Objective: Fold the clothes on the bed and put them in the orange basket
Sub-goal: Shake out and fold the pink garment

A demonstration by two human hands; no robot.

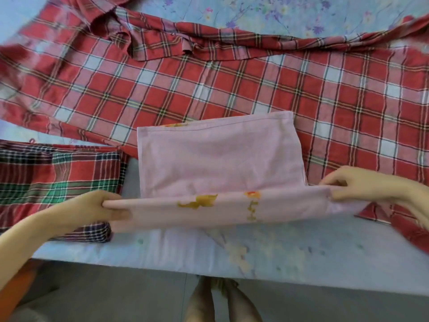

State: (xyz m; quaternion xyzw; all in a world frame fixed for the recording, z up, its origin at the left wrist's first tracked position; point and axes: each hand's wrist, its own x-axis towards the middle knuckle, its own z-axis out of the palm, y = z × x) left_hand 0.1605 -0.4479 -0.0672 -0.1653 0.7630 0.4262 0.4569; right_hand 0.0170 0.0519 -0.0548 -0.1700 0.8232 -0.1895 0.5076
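Pink cloth (220, 156), thin with a stitched hem, lies rectangular on a red checked cloth (209, 84). Left hand (92, 209) and right hand (355, 185) pinch its folded near edge.

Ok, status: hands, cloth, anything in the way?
Left hand and right hand each grip the pink cloth at its near fold. Far edge lies on the red plaid cloth. Nothing on the pink cloth.

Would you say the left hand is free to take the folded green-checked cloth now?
Probably not yet: the left hand grips the pink cloth, though the folded cloth lies right beside it.
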